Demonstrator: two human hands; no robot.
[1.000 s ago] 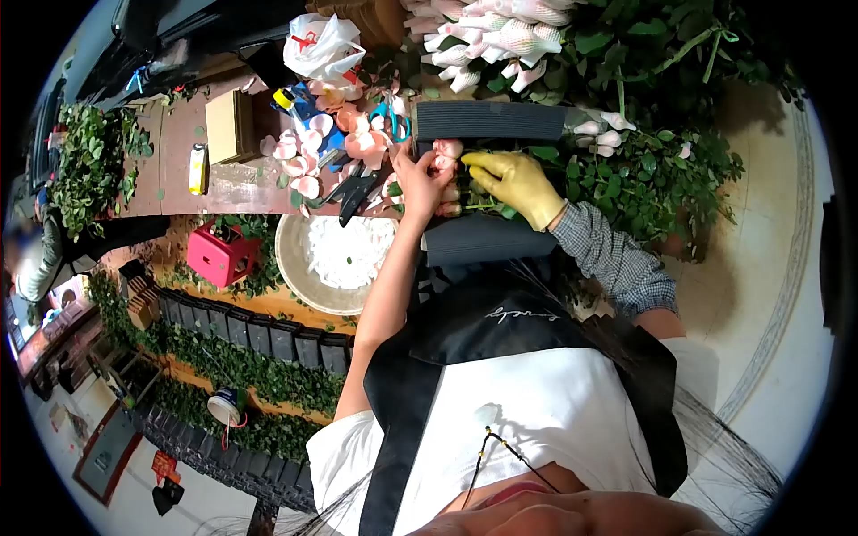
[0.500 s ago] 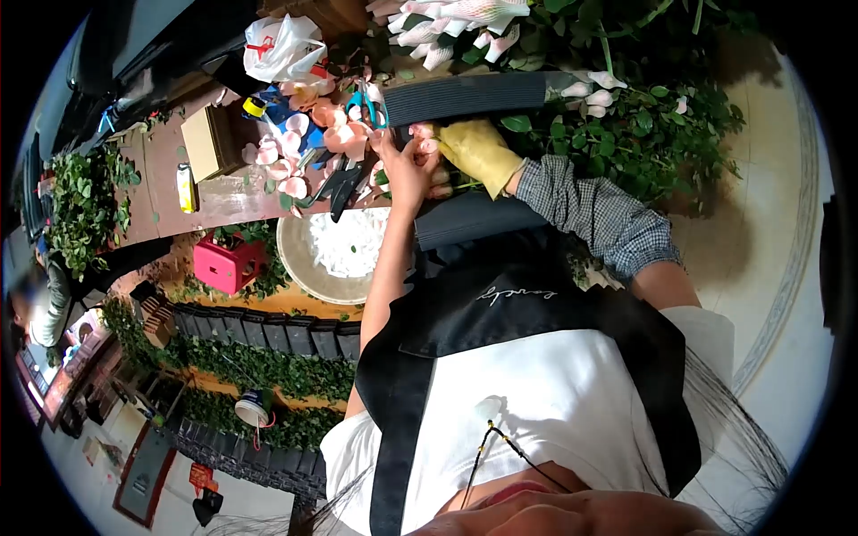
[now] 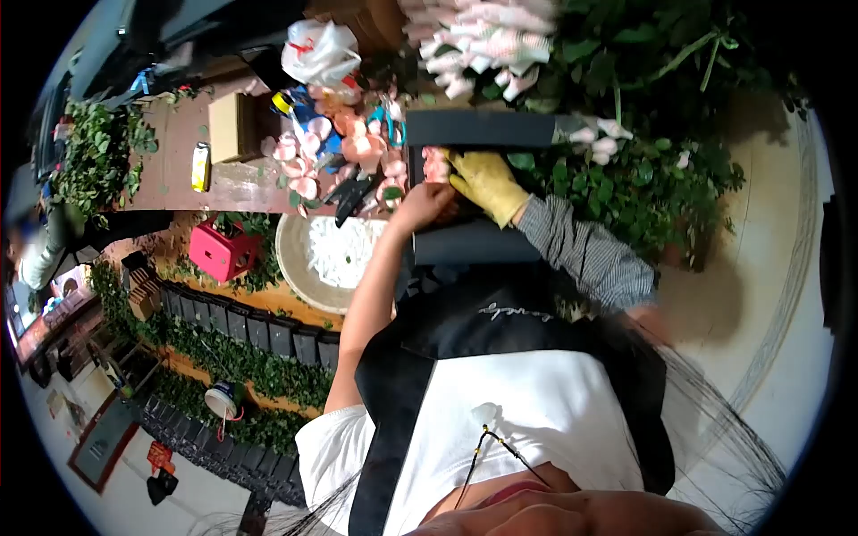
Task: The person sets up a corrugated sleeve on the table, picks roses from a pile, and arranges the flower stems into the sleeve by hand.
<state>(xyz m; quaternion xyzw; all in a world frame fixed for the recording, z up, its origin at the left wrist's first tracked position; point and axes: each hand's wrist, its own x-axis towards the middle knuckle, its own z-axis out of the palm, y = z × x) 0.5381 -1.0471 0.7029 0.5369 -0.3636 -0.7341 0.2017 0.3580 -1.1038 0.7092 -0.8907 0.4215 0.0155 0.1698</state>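
Pink roses (image 3: 435, 164) lie bunched in a gap between two dark ribbed padded edges (image 3: 483, 129). My right hand (image 3: 490, 186), in a yellow glove with a checked sleeve above it, is closed around the bunch just behind the blooms. My bare left hand (image 3: 424, 205) is below the blooms, its fingers curled and partly hidden. What the left fingers hold cannot be made out. Left of the hands are loose pink petals (image 3: 304, 170), a black tool (image 3: 355, 196) that looks like a stapler, and teal-handled scissors (image 3: 390, 123).
Netted pink rose heads (image 3: 483, 45) are piled at the back, beside leafy stems (image 3: 617, 170) on the right. A round basin (image 3: 295, 272) of white pieces is left of my body. Further left are a cardboard box (image 3: 229, 128), a pink stool (image 3: 221, 250) and another person's sleeve (image 3: 45, 250).
My left hand has dropped from the blooms to below them, its fingers now less visible. My gloved hand stays at the bunch. The whole view has shifted slightly.
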